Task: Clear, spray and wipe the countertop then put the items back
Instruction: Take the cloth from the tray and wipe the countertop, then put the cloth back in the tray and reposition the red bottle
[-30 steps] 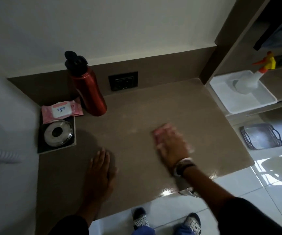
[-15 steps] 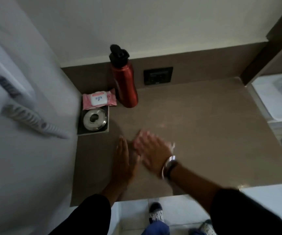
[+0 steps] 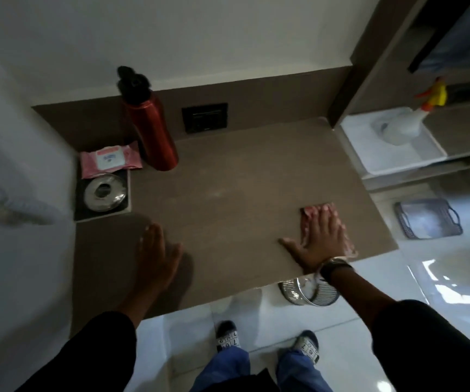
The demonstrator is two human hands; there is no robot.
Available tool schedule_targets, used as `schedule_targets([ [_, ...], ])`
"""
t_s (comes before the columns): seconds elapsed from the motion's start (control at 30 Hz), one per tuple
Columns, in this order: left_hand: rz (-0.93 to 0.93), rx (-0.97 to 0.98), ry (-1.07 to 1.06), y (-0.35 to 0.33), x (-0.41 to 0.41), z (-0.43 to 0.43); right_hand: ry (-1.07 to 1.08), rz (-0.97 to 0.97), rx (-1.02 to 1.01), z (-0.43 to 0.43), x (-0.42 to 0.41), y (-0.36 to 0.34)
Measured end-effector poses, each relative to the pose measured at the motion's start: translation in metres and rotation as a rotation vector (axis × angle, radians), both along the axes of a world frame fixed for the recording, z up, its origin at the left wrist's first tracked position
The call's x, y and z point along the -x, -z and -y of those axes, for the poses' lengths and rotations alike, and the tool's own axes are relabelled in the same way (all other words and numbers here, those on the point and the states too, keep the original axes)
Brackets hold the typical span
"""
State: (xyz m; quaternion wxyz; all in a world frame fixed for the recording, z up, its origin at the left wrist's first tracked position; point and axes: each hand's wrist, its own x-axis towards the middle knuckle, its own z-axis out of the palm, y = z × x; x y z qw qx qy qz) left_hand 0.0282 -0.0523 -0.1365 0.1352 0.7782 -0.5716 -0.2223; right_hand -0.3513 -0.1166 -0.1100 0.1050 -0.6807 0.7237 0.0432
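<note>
Countertop (image 3: 228,199) is best wiped in overlapping strokes, cloth (image 3: 313,212) pressed under the flat, spread right hand (image 3: 317,239); left hand (image 3: 154,253) braced, fingers open, grasping nothing

Right hand (image 3: 320,239) flat on cloth (image 3: 310,212)

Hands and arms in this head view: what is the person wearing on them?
Both arms are in dark, black-looking long sleeves pushed up, so the forearms are bare. The right hand has a dark-strapped watch at its wrist, with a pale metallic edge. The left hand is bare; no ring, band or glove shows on it. The fingers are uncovered.
</note>
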Motion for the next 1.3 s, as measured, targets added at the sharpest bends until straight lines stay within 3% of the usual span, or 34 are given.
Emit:
schedule_targets([
  [0.13, -0.151, 0.067, -0.003, -0.019, 0.044, 0.003, -0.502, -0.062, -0.106, -0.048, -0.044, 0.012],
  [0.23, -0.310, 0.158, 0.057, -0.033, 0.092, 0.002, -0.543, -0.114, -0.162, -0.079, -0.067, 0.013],
  [0.3, -0.417, 0.201, 0.039, -0.040, 0.117, 0.005, -0.542, 0.032, -0.131, -0.075, -0.067, 0.000],
  [0.37, -0.581, 0.165, -0.034, -0.048, 0.138, 0.011, -0.601, 0.306, -0.105, -0.061, -0.053, -0.026],
  [0.43, -0.748, 0.086, -0.090, -0.054, 0.160, 0.019, -0.385, 0.674, -0.121, -0.043, -0.031, -0.052],
  [0.53, -0.844, -0.022, -0.142, -0.067, 0.206, 0.040, 0.207, 1.016, -0.061, -0.013, 0.009, -0.070],
  [0.63, -1.067, -0.309, -0.218, -0.081, 0.259, 0.072, 0.726, 1.429, -0.110, 0.026, 0.059, -0.074],
  [0.7, -1.286, -0.409, -0.175, -0.084, 0.301, 0.099, 0.832, 1.730, -0.165, 0.056, 0.097, -0.080],
  [0.77, -1.393, -0.332, -0.150, -0.089, 0.343, 0.126, 0.794, 1.850, -0.185, 0.084, 0.129, -0.084],
  [0.87, -1.236, -0.158, -0.339, -0.095, 0.412, 0.184, 0.733, 1.872, -0.215, 0.134, 0.181, -0.079],
  [0.93, -1.171, -0.153, -0.415, -0.094, 0.450, 0.221, 0.688, 1.857, -0.304, 0.167, 0.213, -0.076],
  [1.1, -0.976, -0.131, -0.463, -0.080, 0.528, 0.317, 0.645, 1.411, -0.172, 0.262, 0.276, -0.049],
  [1.3, -0.759, -0.126, -0.420, -0.047, 0.567, 0.399, 0.630, 1.155, -0.205, 0.348, 0.294, -0.008],
])
